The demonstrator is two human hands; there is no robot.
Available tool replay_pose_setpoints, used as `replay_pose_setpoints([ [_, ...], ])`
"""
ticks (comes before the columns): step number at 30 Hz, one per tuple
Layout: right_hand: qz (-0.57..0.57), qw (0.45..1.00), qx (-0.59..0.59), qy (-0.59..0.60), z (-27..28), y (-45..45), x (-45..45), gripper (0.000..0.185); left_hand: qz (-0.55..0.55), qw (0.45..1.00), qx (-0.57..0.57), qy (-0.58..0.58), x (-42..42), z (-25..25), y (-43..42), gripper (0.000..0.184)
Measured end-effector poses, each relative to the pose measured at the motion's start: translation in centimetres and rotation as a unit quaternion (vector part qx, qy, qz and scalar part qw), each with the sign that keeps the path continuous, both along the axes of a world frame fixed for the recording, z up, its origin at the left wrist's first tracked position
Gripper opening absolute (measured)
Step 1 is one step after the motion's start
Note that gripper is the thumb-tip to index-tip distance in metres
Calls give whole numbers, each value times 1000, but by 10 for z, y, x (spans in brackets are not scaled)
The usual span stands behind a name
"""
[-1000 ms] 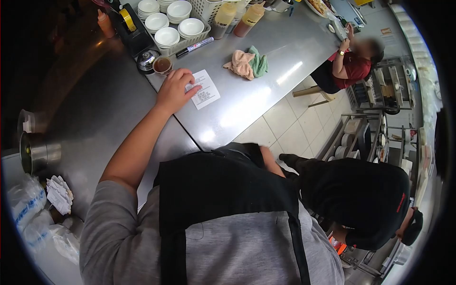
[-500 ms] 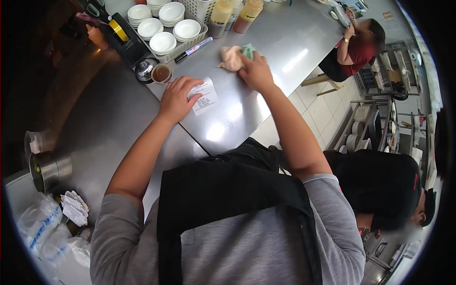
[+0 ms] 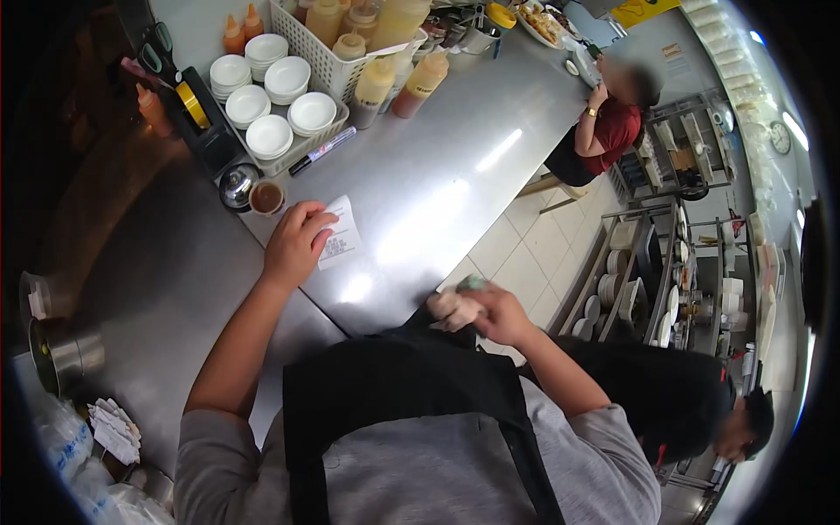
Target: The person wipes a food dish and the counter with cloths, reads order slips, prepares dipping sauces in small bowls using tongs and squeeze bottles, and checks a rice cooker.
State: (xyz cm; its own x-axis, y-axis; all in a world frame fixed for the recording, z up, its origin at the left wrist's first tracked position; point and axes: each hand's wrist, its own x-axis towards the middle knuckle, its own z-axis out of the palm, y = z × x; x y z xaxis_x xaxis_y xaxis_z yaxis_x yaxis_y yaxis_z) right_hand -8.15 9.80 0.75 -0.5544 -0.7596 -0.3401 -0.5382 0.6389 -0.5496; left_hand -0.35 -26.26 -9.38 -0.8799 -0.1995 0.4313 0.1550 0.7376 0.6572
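Observation:
Over the steel counter's edge, my right hand (image 3: pixel 506 317) is closed around a crumpled pinkish cloth (image 3: pixel 455 312) with a green part, slightly blurred by motion. My left hand (image 3: pixel 296 243) rests on the counter, its fingers curled over the left side of a printed paper receipt (image 3: pixel 341 241). Just beyond that hand stand a small cup of brown sauce (image 3: pixel 266 198) and a silver call bell (image 3: pixel 238 186). A marker pen (image 3: pixel 322 150) lies beside the basket of bowls.
Stacked white bowls (image 3: pixel 269 137) fill a basket, near sauce bottles (image 3: pixel 421 86) and a tape dispenser (image 3: pixel 203 122). A person in red (image 3: pixel 610 140) is at the counter's far end; another person in black (image 3: pixel 643 394) is at my right. Metal pots (image 3: pixel 79 350) stand at left.
My right hand has drawn the cloth back from the counter toward my body, past the edge. My left hand stays on the receipt. The view has shifted.

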Motion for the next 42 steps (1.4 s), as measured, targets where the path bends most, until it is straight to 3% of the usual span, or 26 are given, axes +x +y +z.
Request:
replay_pose_setpoints([
  [1, -63, 986, -145, 51, -2, 5, -5, 47, 4, 1000, 1, -5, 0, -1, 0, 24],
  [2, -62, 985, -150, 53, -3, 8, -10, 47, 9, 1000, 0, -12, 1, -2, 1, 23],
  [4, -56, 978, -85, 180, 18, -12, -12, 49, 16, 1000, -11, -21, 0, -1, 4, 22],
  [5, -44, 981, -28, 189, 17, -23, -12, 56, 22, 999, -18, -31, -1, 1, 3, 21],
  [6, -6, 986, 37, 163, 4, -28, -14, 66, 20, 999, -28, -29, -2, 3, 3, 21],
  [8, -47, 994, 87, 44, -30, -57, -8, 76, 24, 997, 8, -72, -4, 6, 5, 19],
  [9, -70, 991, 80, 87, -40, -78, -2, 80, 20, 997, 1, -74, -5, 7, 9, 19],
  [11, -90, 976, 50, 194, -65, -111, -2, 86, 89, 986, 123, -66, -10, 6, 19, 17],
  [13, -75, 948, -18, 308, -91, -127, -21, 78, 115, 987, 90, -65, -12, 1, 34, 16],
  [14, -84, 949, -20, 304, -95, -128, -34, 78, 146, 985, 65, -57, -12, 0, 41, 16],
  [16, -47, 951, -27, 304, -94, -136, -75, 71, 130, 988, 1, -84, -16, 8, 48, 18],
  [18, -103, 943, -15, 317, -96, -143, -131, 65, 127, 979, -102, -120, -20, 15, 54, 22],
  [28, -109, 930, -15, 349, -105, -205, -413, 61, 165, 966, -105, -171, -20, 12, 58, 24],
  [32, -206, 913, 57, 348, -109, -145, -477, 60, 179, 964, -91, -172, -21, 12, 59, 24],
  [35, -320, 899, 67, 293, -99, -39, -539, 65, 179, 963, -97, -178, -21, 11, 59, 24],
  [36, -283, 896, 88, 329, -102, 3, -557, 64, 179, 963, -96, -179, -22, 11, 60, 24],
  [37, -363, 879, 120, 285, -123, 44, -595, 62, 181, 961, -104, -180, -23, 10, 60, 24],
  [38, -337, 871, 124, 336, -144, 80, -617, 60, 183, 960, -112, -183, -22, 11, 61, 24],
  [42, -303, 877, 80, 364, -137, 52, -558, 56, 176, 958, -123, -190, -24, 10, 58, 25],
])
